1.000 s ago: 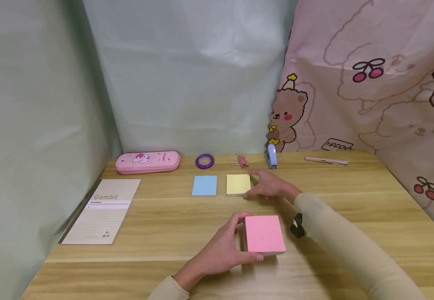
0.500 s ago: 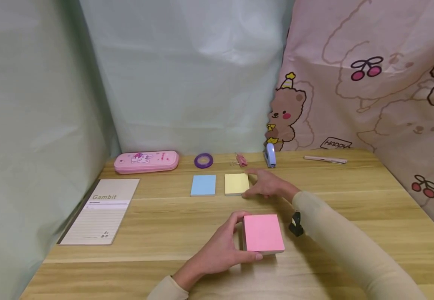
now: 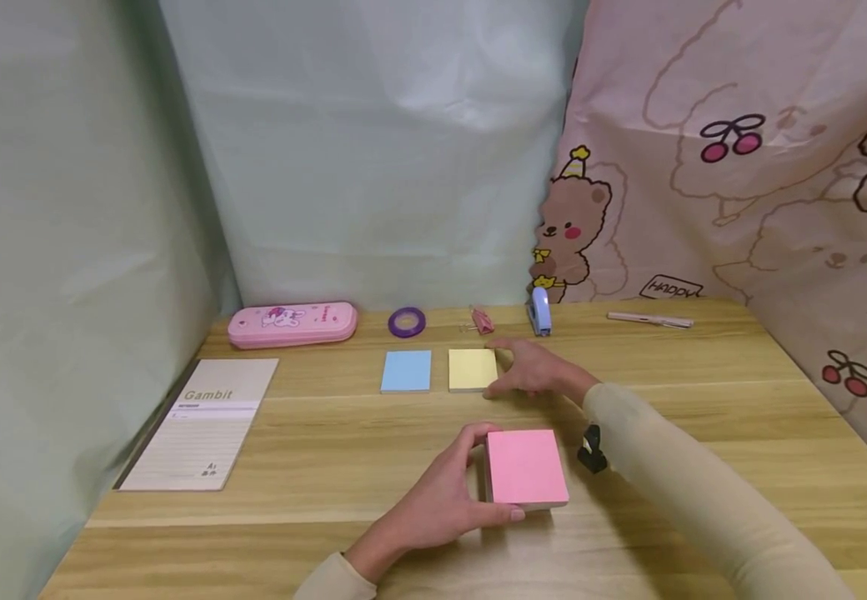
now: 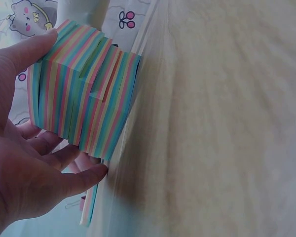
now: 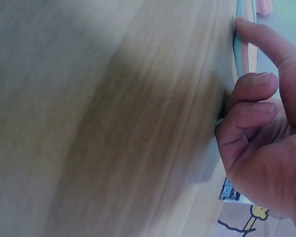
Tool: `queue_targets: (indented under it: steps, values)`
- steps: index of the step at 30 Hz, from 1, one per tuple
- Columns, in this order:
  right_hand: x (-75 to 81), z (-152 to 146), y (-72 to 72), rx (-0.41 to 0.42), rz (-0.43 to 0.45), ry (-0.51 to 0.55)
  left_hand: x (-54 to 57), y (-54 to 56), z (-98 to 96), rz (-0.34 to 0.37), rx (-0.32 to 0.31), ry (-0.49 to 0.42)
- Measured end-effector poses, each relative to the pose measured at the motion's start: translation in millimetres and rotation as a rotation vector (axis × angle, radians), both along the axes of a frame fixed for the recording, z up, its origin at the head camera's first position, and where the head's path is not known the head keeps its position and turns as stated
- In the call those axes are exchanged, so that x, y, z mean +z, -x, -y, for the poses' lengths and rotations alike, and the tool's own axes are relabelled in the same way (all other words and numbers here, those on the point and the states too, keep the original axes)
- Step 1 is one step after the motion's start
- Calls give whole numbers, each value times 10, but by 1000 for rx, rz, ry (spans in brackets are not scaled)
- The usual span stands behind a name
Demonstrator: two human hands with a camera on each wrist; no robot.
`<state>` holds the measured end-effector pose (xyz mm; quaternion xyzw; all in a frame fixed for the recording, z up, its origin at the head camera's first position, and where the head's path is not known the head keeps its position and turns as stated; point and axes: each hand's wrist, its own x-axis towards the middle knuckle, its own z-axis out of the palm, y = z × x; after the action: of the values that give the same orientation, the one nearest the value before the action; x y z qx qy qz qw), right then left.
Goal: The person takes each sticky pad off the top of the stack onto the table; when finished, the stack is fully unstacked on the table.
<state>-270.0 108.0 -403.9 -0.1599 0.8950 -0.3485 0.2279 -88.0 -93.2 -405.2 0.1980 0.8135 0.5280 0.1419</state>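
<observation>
My left hand (image 3: 444, 492) grips a thick block of sticky notes (image 3: 527, 467), pink on top, with its thumb at the near side and fingers at the far side. Striped, many-coloured edges of this block (image 4: 81, 89) face the left wrist view, slightly fanned apart. Farther back, a thin yellow sticky note pad (image 3: 472, 369) lies flat. My right hand (image 3: 537, 367) pinches its right end, thumb at the near corner and forefinger at the far one. The other fingers are curled in the right wrist view, where the pad's striped edge (image 5: 242, 54) shows beside the thumb tip.
A blue sticky note pad (image 3: 407, 371) lies left of the yellow one. Behind stand a pink pencil case (image 3: 293, 324), purple tape roll (image 3: 407, 322), pink binder clip (image 3: 482, 321), blue stapler (image 3: 540, 312) and pen (image 3: 649, 319). A notebook (image 3: 201, 425) lies left; a black object (image 3: 592, 450) sits by the right sleeve.
</observation>
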Motion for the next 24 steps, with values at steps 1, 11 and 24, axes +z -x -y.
queue_targets:
  steps: [1, 11, 24]
  values:
    - [4, -8, -4, 1, -4, 1, -1, 0, -3, -2, -1, 1]
    - [265, -232, -118, 7, -42, 103, -16, -6, -14, -6, 4, -5]
    - [578, -750, -822, 24, -149, 302, -24, 0, -14, -3, 20, 5]
